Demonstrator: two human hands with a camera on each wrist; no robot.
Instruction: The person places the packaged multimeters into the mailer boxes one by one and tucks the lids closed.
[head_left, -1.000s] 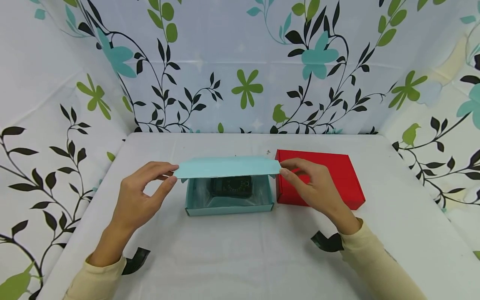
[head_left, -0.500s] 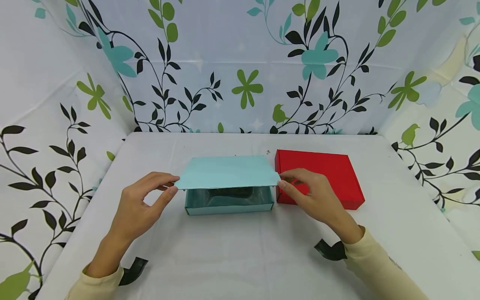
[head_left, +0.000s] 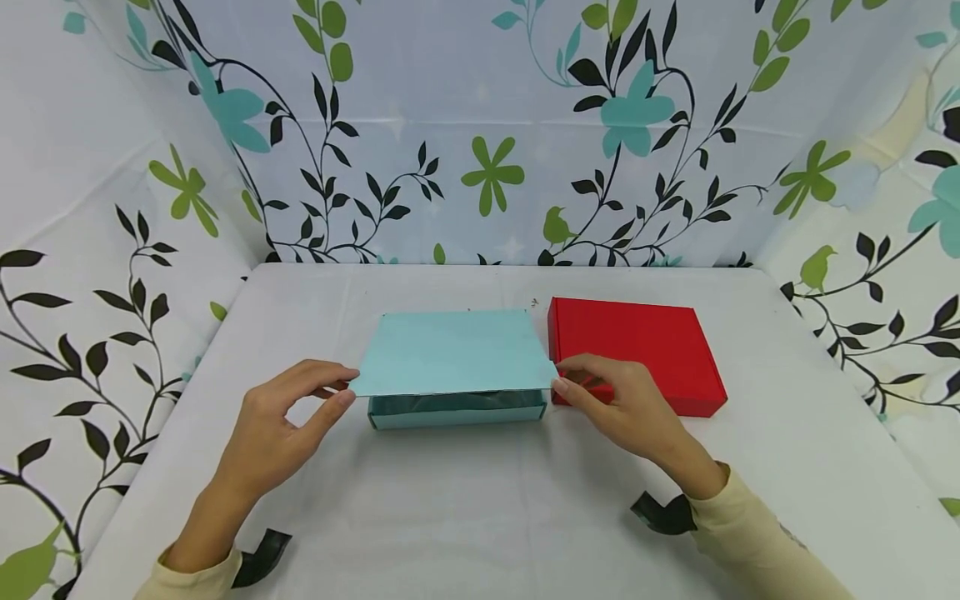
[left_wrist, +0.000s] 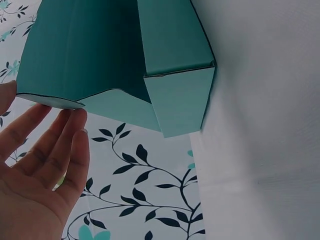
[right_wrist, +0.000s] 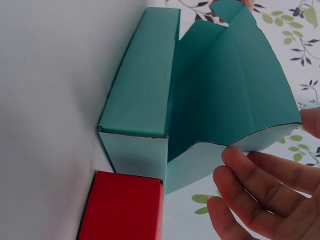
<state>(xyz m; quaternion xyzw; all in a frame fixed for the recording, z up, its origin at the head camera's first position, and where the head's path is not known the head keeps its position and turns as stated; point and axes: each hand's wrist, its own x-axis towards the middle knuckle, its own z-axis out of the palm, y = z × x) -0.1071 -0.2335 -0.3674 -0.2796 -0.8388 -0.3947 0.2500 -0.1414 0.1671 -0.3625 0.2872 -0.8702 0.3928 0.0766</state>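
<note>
A light-blue cardboard box [head_left: 457,417] sits mid-table, its hinged lid [head_left: 453,354] tilted low over the tray with a narrow dark gap at the front. My left hand [head_left: 281,429] pinches the lid's left front corner between thumb and fingers. At the opposite corner my right hand [head_left: 626,412] does the same. In the left wrist view, the fingers [left_wrist: 75,120] lie against the lid's side flap [left_wrist: 50,101]. The right wrist view shows fingertips [right_wrist: 235,157] touching the other side flap [right_wrist: 265,137]. Whatever lies inside the box is hidden by the lid.
A closed red box [head_left: 645,333] stands right beside the blue one, partly behind my right hand. White cloth covers the table [head_left: 465,517]. A leaf-patterned curtain [head_left: 495,125] hangs behind and at both sides. Dark strips dangle from both sleeves.
Both hands have brought the lid down and toward me. The black device seen inside the box a second ago is now covered. The red box has stayed put.
</note>
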